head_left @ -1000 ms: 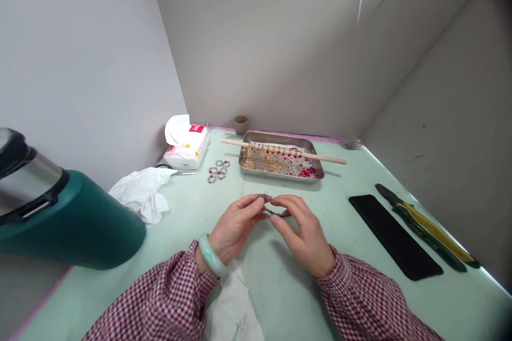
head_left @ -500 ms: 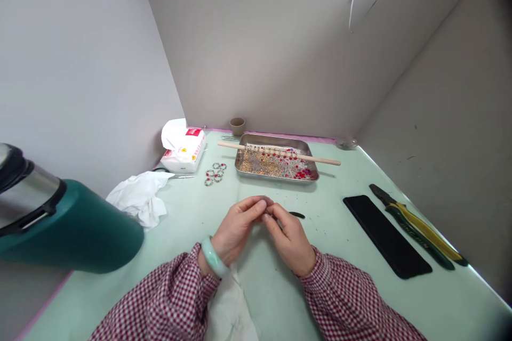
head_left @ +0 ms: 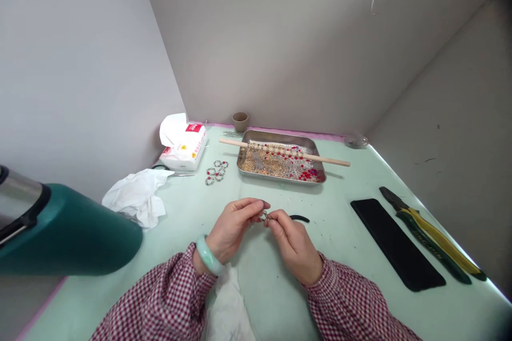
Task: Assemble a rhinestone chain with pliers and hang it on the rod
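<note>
Fingers (head_left: 256, 208) of both hands (head_left: 230, 229) (head_left: 298, 248) pinch a small metal piece (head_left: 265, 217) above the green tabletop (head_left: 336, 229) (grey walls (head_left: 272, 48) behind).

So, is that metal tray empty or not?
Not empty: the metal tray holds small gold, clear and red beads beneath the wooden stick.

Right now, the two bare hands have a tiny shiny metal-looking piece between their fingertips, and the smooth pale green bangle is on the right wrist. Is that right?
Not quite: the head view shows the smooth pale green bangle on the left wrist, not the right. The left hand and right hand do have the tiny shiny metal-looking piece between their fingertips.
</note>
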The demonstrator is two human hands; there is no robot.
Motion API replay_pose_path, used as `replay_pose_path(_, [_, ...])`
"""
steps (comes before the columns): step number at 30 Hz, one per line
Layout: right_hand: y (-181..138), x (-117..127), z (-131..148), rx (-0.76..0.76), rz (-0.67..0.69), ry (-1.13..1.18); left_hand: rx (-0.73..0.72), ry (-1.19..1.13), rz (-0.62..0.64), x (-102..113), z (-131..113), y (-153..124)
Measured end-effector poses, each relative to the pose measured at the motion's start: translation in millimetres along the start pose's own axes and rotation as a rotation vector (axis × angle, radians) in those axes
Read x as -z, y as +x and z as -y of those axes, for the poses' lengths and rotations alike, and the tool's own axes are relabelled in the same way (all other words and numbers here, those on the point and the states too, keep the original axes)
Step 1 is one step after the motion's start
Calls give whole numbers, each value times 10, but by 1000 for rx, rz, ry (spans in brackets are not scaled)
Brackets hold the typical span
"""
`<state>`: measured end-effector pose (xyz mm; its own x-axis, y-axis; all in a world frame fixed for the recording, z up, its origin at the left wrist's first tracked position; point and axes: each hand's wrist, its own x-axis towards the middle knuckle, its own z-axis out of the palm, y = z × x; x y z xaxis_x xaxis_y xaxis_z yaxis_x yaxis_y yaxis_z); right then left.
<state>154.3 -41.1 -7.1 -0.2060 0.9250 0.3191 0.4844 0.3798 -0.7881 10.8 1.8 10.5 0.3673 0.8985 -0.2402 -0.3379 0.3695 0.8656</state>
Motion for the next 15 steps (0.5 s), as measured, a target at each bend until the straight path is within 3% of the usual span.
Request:
replay_pose_path(8, [33,-46,23,-8,-64,18,-36,-44,-76,-56,-4,-19])
replay_pose_path(15, [56,-58,-3,-324,38,523,-302,227,-112,-60,14,-64])
